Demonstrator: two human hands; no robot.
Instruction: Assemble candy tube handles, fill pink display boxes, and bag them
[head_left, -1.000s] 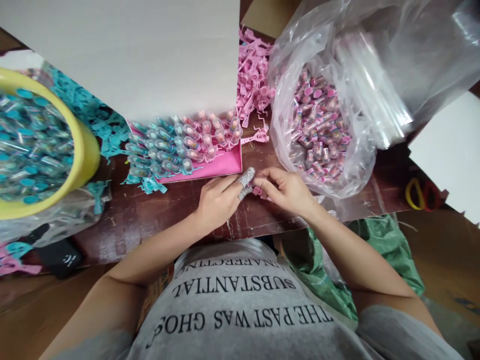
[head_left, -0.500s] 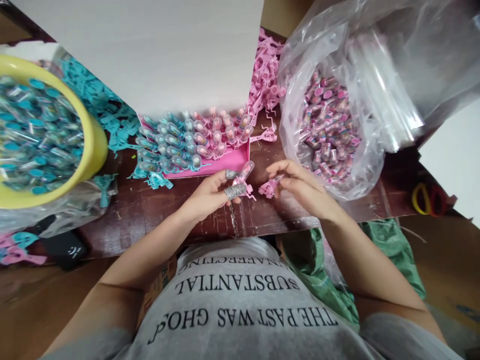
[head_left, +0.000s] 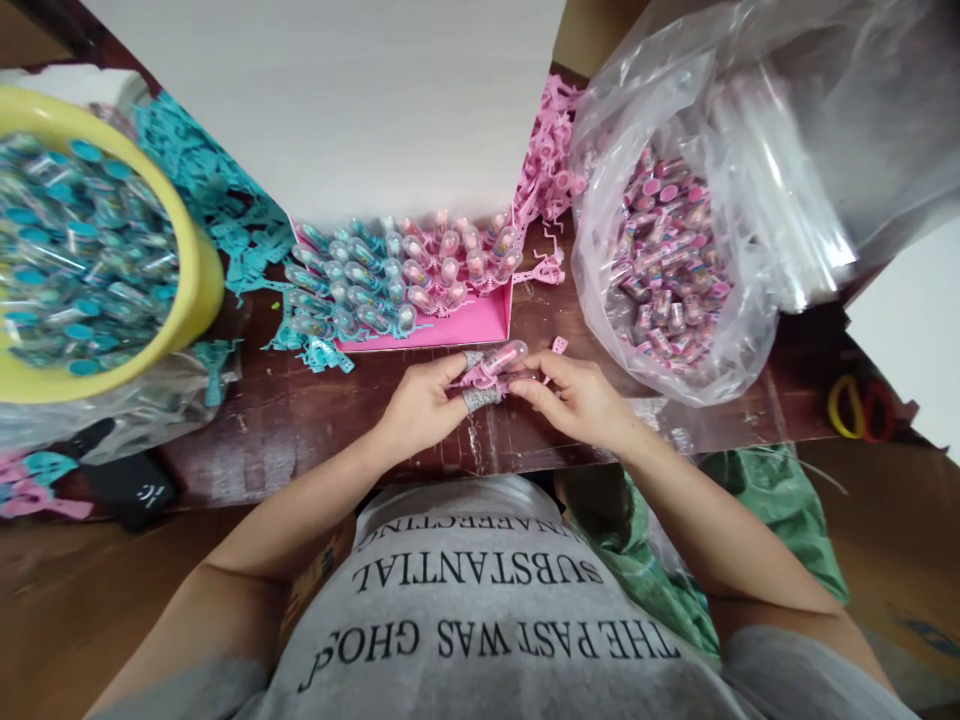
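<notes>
My left hand [head_left: 429, 405], with grey tape round its thumb and a finger, is closed on a clear-topped capsule with a pink plastic frame [head_left: 506, 358]. My right hand [head_left: 583, 402] meets it from the right, thumb and forefinger pinched at the capsule's lower end. A small pink plastic piece [head_left: 558, 347] sticks out between the right fingers; the rest of it is hidden. Just beyond both hands lies a pink box [head_left: 469, 326] with a raised white lid [head_left: 352, 100]. Rows of blue and pink capsules [head_left: 367, 282] stand in the box.
On the left is a yellow tub [head_left: 201, 285] of blue capsules, by a heap of blue plastic pieces [head_left: 195, 170]. Pink pieces [head_left: 551, 160] lie behind the box. A plastic bag [head_left: 592, 290] of pink capsules, clear sleeves [head_left: 787, 190] and scissors [head_left: 846, 405] are on the right.
My right hand has moved left with its pink piece and now touches the capsule in my left hand. That capsule has tilted flatter. The whole view has shifted slightly.
</notes>
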